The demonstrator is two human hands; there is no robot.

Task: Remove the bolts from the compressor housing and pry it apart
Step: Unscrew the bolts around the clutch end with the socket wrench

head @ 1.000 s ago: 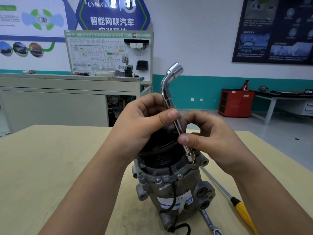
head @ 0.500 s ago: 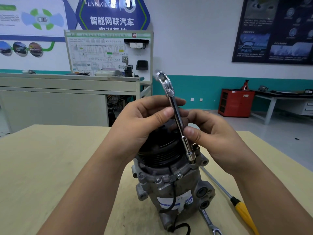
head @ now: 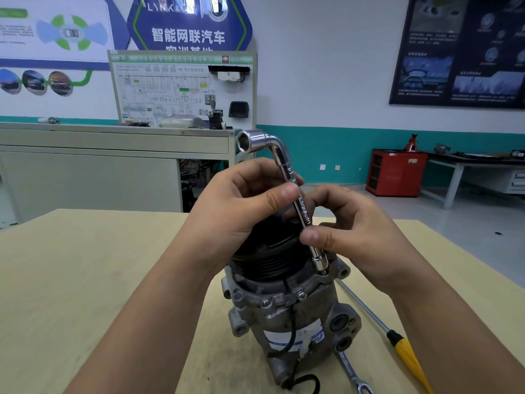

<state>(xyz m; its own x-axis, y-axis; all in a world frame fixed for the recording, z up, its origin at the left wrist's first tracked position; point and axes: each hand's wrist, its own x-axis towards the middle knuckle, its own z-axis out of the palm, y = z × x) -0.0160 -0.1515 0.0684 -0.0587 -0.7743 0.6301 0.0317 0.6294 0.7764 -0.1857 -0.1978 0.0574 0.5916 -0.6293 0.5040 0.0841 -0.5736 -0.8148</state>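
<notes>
Fingers of left hand [head: 235,214] and right hand [head: 363,237] pinch the L-wrench [head: 287,164] atop the compressor [head: 287,314]; screwdriver [head: 404,352] and spanner [head: 351,372] lie alongside.

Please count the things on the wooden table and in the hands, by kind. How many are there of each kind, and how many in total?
Compressor: 1
L-shaped wrench: 1
Screwdriver: 1
Spanner: 1
Total: 4

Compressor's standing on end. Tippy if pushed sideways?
Likely heavy: the compressor looks like cast metal. It stands tall on one end with the pulley on top, so a high sideways push may tip it rather than slide it.
</notes>
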